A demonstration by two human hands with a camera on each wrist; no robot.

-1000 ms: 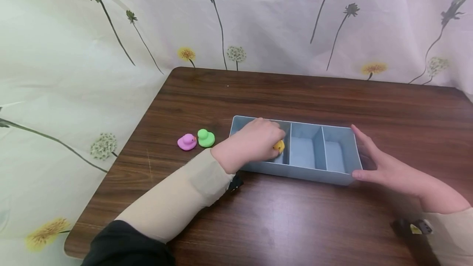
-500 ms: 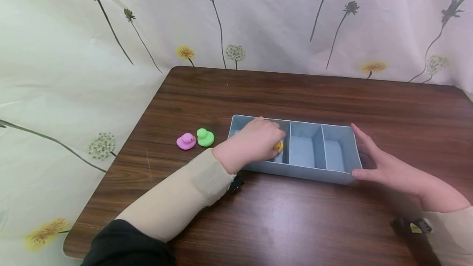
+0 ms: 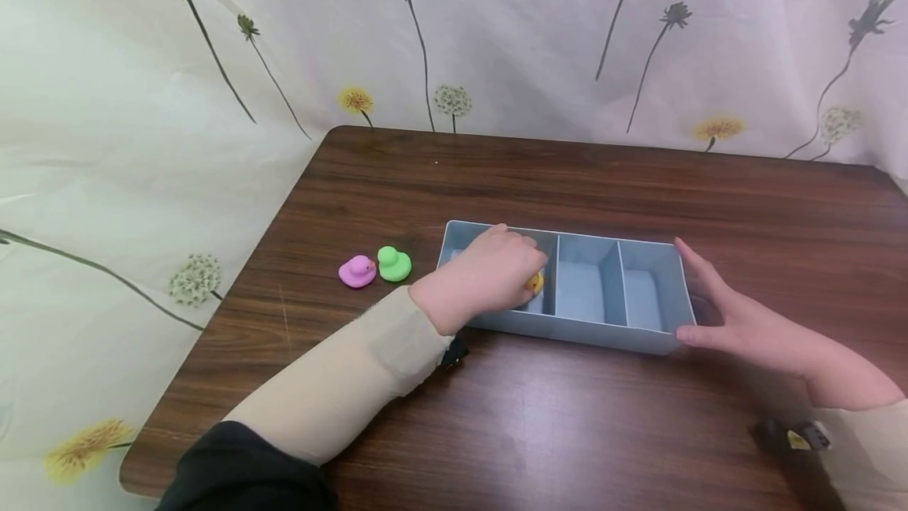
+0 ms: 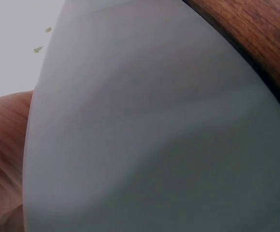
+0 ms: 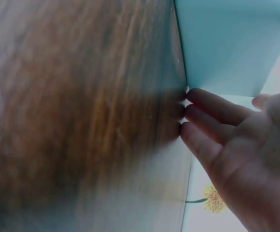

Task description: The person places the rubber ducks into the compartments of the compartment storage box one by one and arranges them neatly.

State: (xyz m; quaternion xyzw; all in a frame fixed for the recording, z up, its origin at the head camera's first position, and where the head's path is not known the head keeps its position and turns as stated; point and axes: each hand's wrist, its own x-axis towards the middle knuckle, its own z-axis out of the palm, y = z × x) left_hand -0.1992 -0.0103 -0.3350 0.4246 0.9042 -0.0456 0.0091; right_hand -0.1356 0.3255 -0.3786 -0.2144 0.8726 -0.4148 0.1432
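Note:
My left hand reaches down into a blue-grey divided box and grips a small yellow rubber duck just left of a divider. Most of that duck is hidden by the fingers. At the box's right end, my right hand spreads thumb and forefinger toward the two corners. In the right wrist view its fingers lie fairly straight beside the box wall, near the table. The left wrist view is mostly filled by the box's outer wall, with part of the hand behind it.
Left of the box, a purple rubber duck and a green rubber duck sit side by side on the brown wooden table. A flower-print cloth hangs behind the table and to its left.
The yellow duck shows slightly less between the left fingers than a second ago, sitting a touch lower. Box, right hand and the other ducks hold their places; the view shifts slightly.

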